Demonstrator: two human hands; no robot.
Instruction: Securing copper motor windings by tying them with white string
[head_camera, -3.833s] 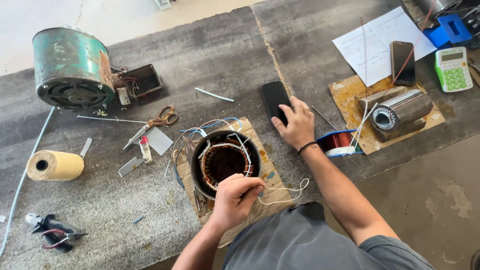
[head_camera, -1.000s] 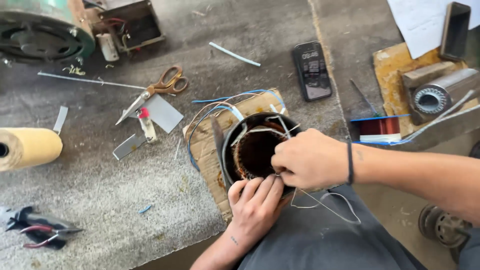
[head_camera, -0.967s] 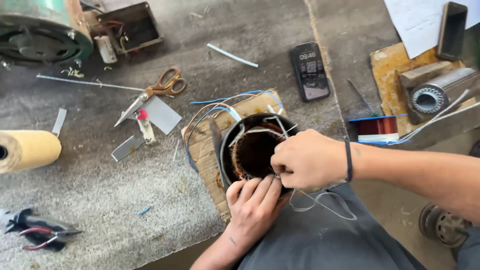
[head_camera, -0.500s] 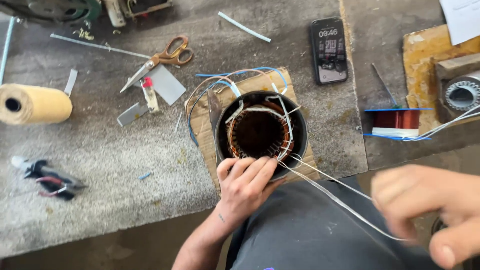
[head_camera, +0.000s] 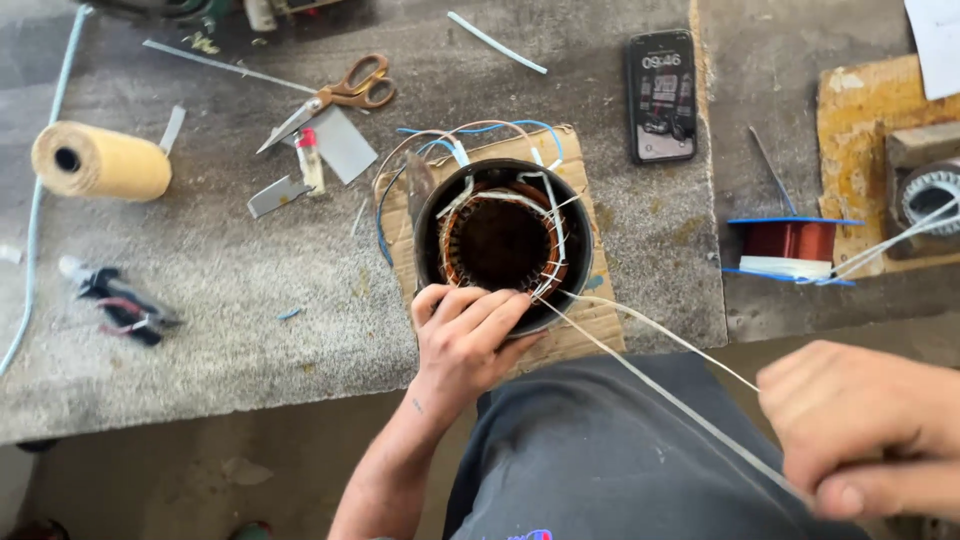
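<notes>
A round black motor stator (head_camera: 503, 238) with copper windings stands on a cardboard piece (head_camera: 590, 320) at the bench's near edge. My left hand (head_camera: 465, 340) rests on its near rim, fingers pressed over the winding. My right hand (head_camera: 865, 430) is low at the right, close to the camera, closed on a white lacing cord (head_camera: 660, 385). The cord runs taut in two strands from the stator's near right rim to that hand. Blue and white lead wires (head_camera: 450, 140) loop out behind the stator.
On the grey bench: a roll of yellowish string (head_camera: 100, 160), scissors (head_camera: 335, 98), a small tube (head_camera: 311, 160), a phone (head_camera: 660, 95), a spool of copper wire (head_camera: 790, 245), black and red clips (head_camera: 120, 305), a second stator (head_camera: 930, 195) on a yellow board.
My right hand has left the stator and pulled the cord out to the lower right until it is taut. My left hand stays on the rim.
</notes>
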